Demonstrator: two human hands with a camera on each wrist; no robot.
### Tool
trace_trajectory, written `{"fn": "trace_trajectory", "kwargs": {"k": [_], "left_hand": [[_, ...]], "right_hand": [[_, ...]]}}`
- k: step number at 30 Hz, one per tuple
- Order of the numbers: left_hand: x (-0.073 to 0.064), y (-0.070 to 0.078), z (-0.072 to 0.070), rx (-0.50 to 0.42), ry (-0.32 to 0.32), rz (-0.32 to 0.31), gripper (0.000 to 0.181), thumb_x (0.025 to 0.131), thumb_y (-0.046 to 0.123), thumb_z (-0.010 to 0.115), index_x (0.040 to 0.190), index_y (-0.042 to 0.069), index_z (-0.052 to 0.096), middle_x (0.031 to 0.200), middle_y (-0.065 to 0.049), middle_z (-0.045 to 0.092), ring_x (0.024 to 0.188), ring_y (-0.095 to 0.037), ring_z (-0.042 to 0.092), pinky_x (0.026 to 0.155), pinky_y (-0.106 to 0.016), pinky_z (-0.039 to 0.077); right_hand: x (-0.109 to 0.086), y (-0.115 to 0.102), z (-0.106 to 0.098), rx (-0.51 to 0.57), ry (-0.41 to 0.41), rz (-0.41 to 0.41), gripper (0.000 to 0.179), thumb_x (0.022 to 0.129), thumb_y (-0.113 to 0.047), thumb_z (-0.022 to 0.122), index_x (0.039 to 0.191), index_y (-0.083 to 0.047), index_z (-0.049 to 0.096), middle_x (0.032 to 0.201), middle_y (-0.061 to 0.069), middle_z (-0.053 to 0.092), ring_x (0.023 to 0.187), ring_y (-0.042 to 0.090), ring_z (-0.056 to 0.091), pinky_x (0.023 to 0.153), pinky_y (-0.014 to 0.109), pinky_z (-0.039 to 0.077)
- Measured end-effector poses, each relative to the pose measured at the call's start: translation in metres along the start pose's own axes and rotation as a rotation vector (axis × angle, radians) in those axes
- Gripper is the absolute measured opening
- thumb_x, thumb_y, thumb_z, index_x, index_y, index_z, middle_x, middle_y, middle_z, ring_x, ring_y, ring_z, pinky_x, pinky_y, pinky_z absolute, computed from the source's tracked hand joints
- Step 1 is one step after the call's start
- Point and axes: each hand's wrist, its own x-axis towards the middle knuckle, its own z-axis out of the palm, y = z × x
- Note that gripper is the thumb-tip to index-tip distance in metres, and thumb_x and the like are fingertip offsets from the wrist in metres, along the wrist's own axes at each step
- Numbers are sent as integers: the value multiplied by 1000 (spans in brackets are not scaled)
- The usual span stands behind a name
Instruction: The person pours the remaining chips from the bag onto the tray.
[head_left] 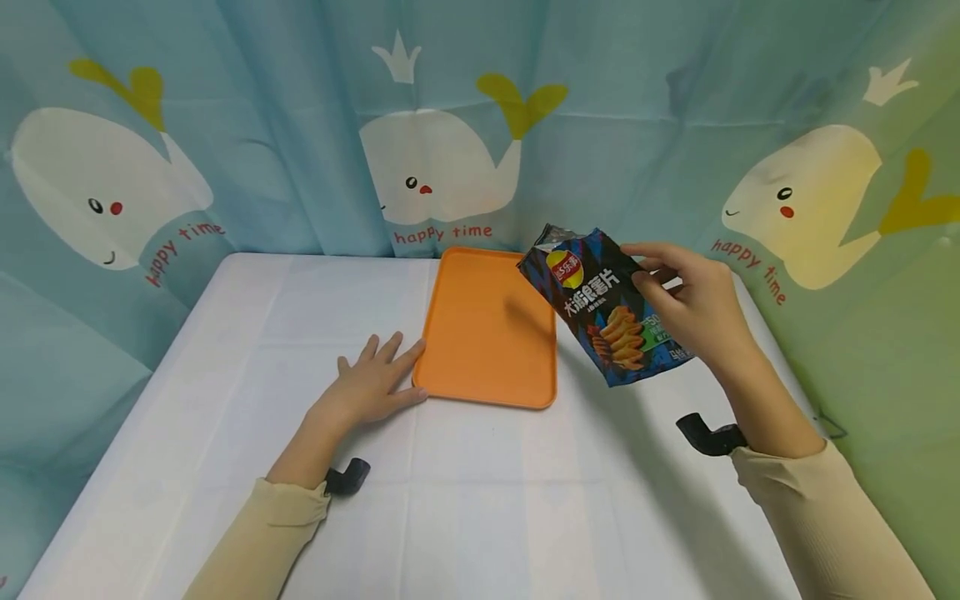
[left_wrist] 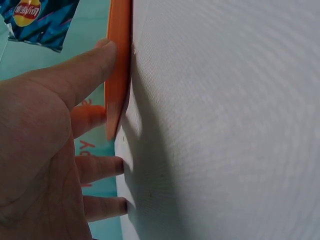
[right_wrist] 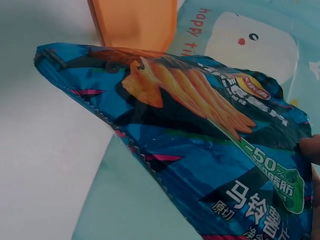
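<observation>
My right hand [head_left: 697, 302] pinches a blue potato chip bag [head_left: 600, 312] by its right side, above the right edge of an orange tray [head_left: 487, 333]. The bag hangs tilted, its crumpled top end, silvery inside, pointing up and left. In the right wrist view, the front of the chip bag [right_wrist: 185, 120] fills the middle, printed with chips, and only fingertips show at the right edge. With fingers spread, my left hand [head_left: 366, 388] rests at the tray's near left corner. The left wrist view shows the thumb against the tray's rim [left_wrist: 119, 65] and other fingertips touching the tablecloth.
A white cloth [head_left: 465, 517] covers the table under the tray. Behind and at both sides hangs a blue-green curtain [head_left: 300, 167] with white whales on it. Black curved pieces [head_left: 348, 477] are worn at both wrists. The bag casts a long shadow toward the front right.
</observation>
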Motion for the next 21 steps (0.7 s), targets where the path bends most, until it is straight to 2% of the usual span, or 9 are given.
{"fn": "trace_trajectory", "kwargs": {"k": [3,5,13,21], "left_hand": [[0,0,0,-4,2,2,78,97,56,55,160,22,24,164,-22,18,147,-55,10,99,-86,15],[0,0,0,-6,0,-1,78,97,56,55,160,22,24,164,-22,18,147,-55,10,99,-86,14],[0,1,0,-4,-7,-10,78,97,56,55,160,22,25,164,-22,19,147,-55,11,99,-86,15],[0,4,-1,-11,-2,-2,79,96,56,56,160,22,25,164,-22,19,147,-55,10,99,-86,15]], "right_hand": [[4,-3,1,-22,-41,-20,33,94,-6,65,122,-20,73,100,11,76,80,19,73,54,12,43],[7,-5,2,-30,-73,-32,32,94,-6,65,122,-19,73,102,13,75,82,25,74,54,14,44],[17,-13,5,-82,-179,-68,34,96,-5,62,125,-20,71,104,7,76,80,22,72,49,27,40],[28,-19,9,-144,-253,-85,35,96,-6,62,126,-22,72,105,6,76,79,20,70,56,33,43]]}}
